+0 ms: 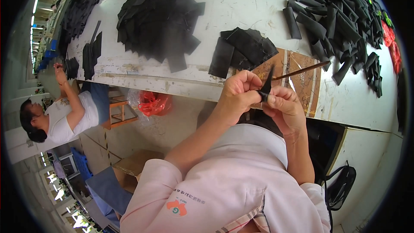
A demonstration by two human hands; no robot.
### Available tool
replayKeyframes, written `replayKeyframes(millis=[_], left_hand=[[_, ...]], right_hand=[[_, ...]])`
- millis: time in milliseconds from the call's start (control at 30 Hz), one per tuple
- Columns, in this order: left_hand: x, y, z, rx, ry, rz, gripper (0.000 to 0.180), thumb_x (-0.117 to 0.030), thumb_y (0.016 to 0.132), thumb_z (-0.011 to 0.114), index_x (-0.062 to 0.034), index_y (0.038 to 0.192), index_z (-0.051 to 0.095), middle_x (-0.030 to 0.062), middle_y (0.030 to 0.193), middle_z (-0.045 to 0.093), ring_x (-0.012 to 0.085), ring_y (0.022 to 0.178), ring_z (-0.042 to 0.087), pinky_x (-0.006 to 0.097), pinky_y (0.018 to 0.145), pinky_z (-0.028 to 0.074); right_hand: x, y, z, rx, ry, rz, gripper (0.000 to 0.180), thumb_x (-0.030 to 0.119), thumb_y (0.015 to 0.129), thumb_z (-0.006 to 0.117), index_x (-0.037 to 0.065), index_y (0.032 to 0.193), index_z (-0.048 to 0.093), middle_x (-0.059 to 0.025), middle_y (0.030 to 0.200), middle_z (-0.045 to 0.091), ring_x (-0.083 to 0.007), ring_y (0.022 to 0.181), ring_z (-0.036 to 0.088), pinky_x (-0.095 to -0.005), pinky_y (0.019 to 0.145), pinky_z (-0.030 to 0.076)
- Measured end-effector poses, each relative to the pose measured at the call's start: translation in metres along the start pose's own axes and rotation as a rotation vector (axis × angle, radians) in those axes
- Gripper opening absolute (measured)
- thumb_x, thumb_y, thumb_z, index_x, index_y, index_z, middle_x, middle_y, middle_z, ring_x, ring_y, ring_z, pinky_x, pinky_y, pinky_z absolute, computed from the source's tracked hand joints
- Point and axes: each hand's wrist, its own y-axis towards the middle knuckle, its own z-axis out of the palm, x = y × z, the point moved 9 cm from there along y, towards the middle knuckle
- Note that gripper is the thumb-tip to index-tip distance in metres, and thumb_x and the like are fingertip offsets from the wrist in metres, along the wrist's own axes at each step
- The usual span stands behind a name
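Observation:
Close to the table's front edge, my left hand (241, 89) pinches one side of a small black piece of fabric-like material (268, 83). From the other side, my right hand (286, 105) grips the same piece, thumb pressed on it. The piece is folded or bent, and a pointed end sticks up between my hands. Just beyond my fingers lies a small fanned stack of flat black pieces (246, 47). A thin brown stick (304, 70) rests slantwise over a brown board (297, 62) near my right hand; its near end is hidden.
A large heap of flat black pieces (157, 21) lies at the far left. Many rolled black tubes (336, 17) are piled at the right, with red plastic (390, 39) beyond. Another person (64, 112) works at the left, near a wooden stool (116, 112) and red bag (154, 103).

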Motion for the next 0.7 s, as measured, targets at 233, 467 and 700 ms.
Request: replayKeyframes(millis=[233, 467, 700], left_hand=[[-0.029, -0.011, 0.003, -0.211, 0.488, 0.512, 0.023, 0.012, 0.069, 0.046, 0.0031, 0.089, 0.05, 0.0062, 0.075, 0.057, 0.0044, 0.062, 0.052, 0.018, 0.052, 0.041], [-0.005, -0.03, 0.057, 0.543, -0.204, -0.122, 0.042, 0.009, 0.066, 0.045, 0.0031, 0.107, 0.046, 0.0079, 0.089, 0.057, 0.0054, 0.07, 0.053, 0.013, 0.052, 0.035], [-0.024, -0.027, 0.064, 0.171, 0.397, 0.265, 0.031, 0.008, 0.077, 0.055, 0.0062, 0.107, 0.048, 0.011, 0.101, 0.052, 0.0062, 0.072, 0.052, 0.016, 0.064, 0.043]], right_hand=[[-0.001, 0.002, 0.0, 0.006, 0.096, -0.017, 0.012, 0.015, 0.081, 0.06, 0.008, 0.074, 0.053, 0.0044, 0.064, 0.048, -0.0056, 0.058, 0.043, -0.0202, 0.052, 0.036], [0.023, -0.02, 0.01, 0.187, 0.091, -0.165, 0.014, 0.017, 0.076, 0.064, 0.005, 0.076, 0.056, 0.0021, 0.081, 0.046, -0.0073, 0.073, 0.042, -0.0198, 0.067, 0.034], [0.066, -0.027, 0.007, 0.104, -0.117, -0.475, 0.01, 0.012, 0.082, 0.058, 0.004, 0.077, 0.054, -0.0011, 0.089, 0.05, -0.0087, 0.08, 0.045, -0.0218, 0.074, 0.036]])
